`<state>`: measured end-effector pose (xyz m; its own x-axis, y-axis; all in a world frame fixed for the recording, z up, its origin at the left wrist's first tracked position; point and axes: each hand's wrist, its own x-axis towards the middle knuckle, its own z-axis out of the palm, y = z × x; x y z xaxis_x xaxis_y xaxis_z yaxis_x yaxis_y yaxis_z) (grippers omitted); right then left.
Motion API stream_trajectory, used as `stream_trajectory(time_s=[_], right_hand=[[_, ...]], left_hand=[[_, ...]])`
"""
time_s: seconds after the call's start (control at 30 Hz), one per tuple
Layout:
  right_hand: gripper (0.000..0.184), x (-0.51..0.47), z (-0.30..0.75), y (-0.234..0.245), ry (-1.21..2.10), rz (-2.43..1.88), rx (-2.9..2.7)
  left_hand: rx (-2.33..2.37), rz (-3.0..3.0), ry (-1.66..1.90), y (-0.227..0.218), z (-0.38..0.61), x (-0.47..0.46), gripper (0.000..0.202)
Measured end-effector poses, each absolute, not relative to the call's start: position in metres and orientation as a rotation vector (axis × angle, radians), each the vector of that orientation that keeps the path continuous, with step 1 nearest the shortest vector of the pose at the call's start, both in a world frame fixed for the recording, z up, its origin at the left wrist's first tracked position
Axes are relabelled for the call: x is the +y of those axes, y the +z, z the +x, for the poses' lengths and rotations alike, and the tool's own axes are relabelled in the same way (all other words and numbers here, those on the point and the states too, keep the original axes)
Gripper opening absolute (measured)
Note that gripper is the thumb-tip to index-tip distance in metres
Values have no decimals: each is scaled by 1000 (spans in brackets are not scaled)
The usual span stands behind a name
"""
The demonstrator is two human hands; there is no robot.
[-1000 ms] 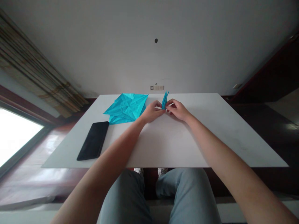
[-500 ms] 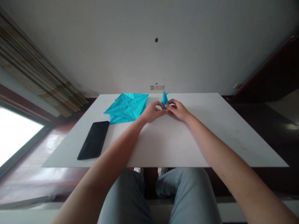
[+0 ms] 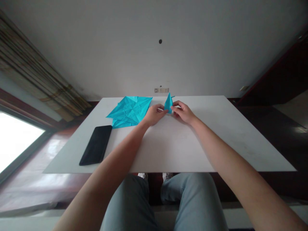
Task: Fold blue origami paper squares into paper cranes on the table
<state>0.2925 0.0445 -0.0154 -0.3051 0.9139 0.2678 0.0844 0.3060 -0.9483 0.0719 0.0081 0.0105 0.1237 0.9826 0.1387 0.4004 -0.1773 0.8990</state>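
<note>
A small folded piece of blue paper [image 3: 168,103] stands upright between my two hands at the far middle of the white table [image 3: 173,144]. My left hand [image 3: 154,114] pinches its left side with closed fingers. My right hand [image 3: 182,111] pinches its right side, thumb and fingers pressed together. A narrow point of the paper sticks up above my fingers.
Creased blue paper sheets [image 3: 130,110] lie flat at the far left of the table. A black phone [image 3: 96,144] lies face down near the left edge. A wall with a socket [image 3: 161,90] stands behind the table. My knees [image 3: 163,199] are under the front edge.
The folded paper has widened between my fingers, from a narrow upright strip to a broader triangular shape. My hands have shifted slightly apart and a little farther away.
</note>
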Motion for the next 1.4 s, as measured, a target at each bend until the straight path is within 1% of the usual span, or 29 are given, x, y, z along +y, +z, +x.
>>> stream_trajectory(time_s=[0.13,0.47,0.63,0.73,0.9,1.07,1.2,1.3,1.4], right_hand=[[58,45,293,-16,1134,-908,-1614],[55,42,293,-11,1158,-889,-1639],[46,43,293,-13,1229,-871,-1575],[38,44,292,-15,1196,-854,-1605],[35,42,291,-13,1172,-811,-1671],[37,42,291,-12,1217,-845,-1684],[36,43,290,-16,1191,-863,-1692],[42,44,289,-16,1155,-865,-1736],[48,44,289,-16,1118,-844,-1757]], left_hand=[[1353,1770,992,10,71,8,15],[1301,1763,1022,3,70,13,17],[1263,1915,1136,0,69,16,8],[1250,1988,1119,-1,69,16,9],[1123,1961,1053,-3,70,18,13],[1053,1933,1073,-3,71,18,16],[1112,1951,1066,-3,71,15,17],[1177,1975,1059,-4,70,16,20],[1187,2008,1050,-3,69,18,17]])
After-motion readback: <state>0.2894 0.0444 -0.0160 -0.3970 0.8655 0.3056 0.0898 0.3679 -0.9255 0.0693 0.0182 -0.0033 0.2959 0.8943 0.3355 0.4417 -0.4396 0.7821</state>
